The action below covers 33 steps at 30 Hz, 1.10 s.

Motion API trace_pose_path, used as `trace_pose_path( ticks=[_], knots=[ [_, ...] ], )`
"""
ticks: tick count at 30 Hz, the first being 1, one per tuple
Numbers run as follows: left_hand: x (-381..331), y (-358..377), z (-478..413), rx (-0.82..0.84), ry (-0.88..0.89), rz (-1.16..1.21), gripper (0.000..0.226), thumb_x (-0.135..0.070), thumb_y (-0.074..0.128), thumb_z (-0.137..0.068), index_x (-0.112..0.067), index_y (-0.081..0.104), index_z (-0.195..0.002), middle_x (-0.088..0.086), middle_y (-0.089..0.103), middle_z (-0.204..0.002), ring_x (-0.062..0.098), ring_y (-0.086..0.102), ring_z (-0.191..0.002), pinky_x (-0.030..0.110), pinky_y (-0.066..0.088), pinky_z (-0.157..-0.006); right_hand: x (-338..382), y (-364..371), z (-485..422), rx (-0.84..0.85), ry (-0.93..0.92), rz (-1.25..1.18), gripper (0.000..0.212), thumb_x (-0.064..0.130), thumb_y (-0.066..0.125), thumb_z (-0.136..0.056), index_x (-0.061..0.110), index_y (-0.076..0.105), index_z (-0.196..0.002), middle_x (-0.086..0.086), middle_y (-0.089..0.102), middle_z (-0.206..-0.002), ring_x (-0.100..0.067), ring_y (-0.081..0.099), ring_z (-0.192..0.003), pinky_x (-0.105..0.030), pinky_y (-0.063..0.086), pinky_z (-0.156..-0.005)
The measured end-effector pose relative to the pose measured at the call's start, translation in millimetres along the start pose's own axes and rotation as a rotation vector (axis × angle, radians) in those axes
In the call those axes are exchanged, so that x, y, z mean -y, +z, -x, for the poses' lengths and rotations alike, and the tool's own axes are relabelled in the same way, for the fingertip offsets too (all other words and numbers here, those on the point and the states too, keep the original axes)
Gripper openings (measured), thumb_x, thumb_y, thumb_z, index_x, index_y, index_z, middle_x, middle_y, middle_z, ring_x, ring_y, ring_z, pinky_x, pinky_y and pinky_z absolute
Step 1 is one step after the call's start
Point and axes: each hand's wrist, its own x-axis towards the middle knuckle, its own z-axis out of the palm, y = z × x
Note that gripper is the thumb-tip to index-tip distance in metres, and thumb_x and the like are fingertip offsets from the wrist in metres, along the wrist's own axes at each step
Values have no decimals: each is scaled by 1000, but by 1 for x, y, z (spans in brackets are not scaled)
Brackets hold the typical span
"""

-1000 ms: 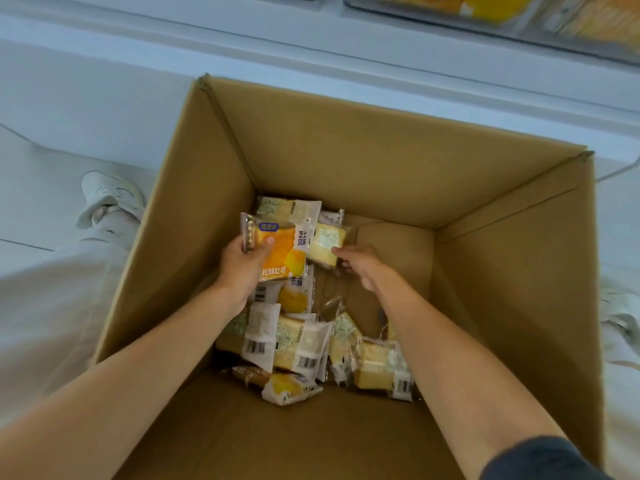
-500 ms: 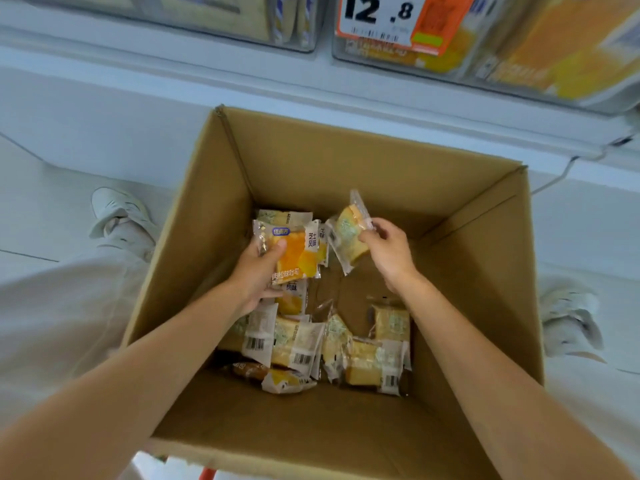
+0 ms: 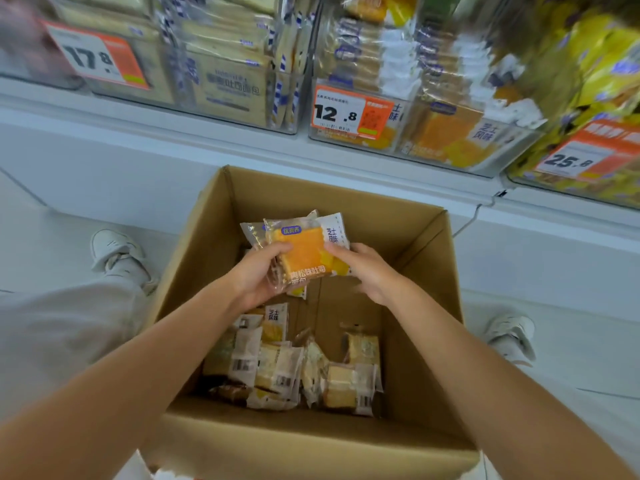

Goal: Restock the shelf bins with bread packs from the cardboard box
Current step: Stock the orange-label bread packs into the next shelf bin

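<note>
Orange price tags [image 3: 341, 112] on the clear plastic shelf bins [image 3: 408, 150] read 17.8, 12.8 and 25.8. A small stack of orange plastic-wrapped bread packs [image 3: 304, 251] — Chinese print on the top one — is held above the open brown cardboard box [image 3: 194, 244]. The left hand [image 3: 254, 277] grips the stack's left edge, thumb on top. The right hand [image 3: 372, 271] pinches the right edge — fingers curled beneath. More loose wrapped bread packs [image 3: 294, 368] lie on the box floor.
</note>
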Motion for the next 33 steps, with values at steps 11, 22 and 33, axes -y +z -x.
trace_pose_path(
  ticks=[11, 22, 33],
  knots=[
    [-58, 43, 31, 162, 175, -413, 33, -15, 57, -95, -15, 55, -128, 13, 71, -113, 28, 69, -102, 48, 56, -90, 64, -41, 39, 168, -195, -146, 58, 35, 77, -77, 13, 58, -128, -7, 71, -116, -23, 68, -107, -40, 54, -93],
    [-189, 114, 40, -121, 855, -769, 50, -59, 53, -92, -10, 58, -98, -4, 59, -78, 13, 57, -71, 30, 46, -70, 207, -92, 63, -14, -464, -235, 56, 19, 83, -69, 5, 62, -120, -7, 75, -102, -22, 72, -95, -37, 60, -78],
    [-257, 102, -55, -487, 1034, -1159, 19, -43, 52, -93, -30, 56, -106, -18, 59, -83, 8, 58, -76, 29, 44, -69, 315, -128, -59, -303, -534, -189, 59, 28, 93, -55, 7, 70, -105, -8, 74, -105, -21, 71, -93, -39, 55, -92]
  ],
)
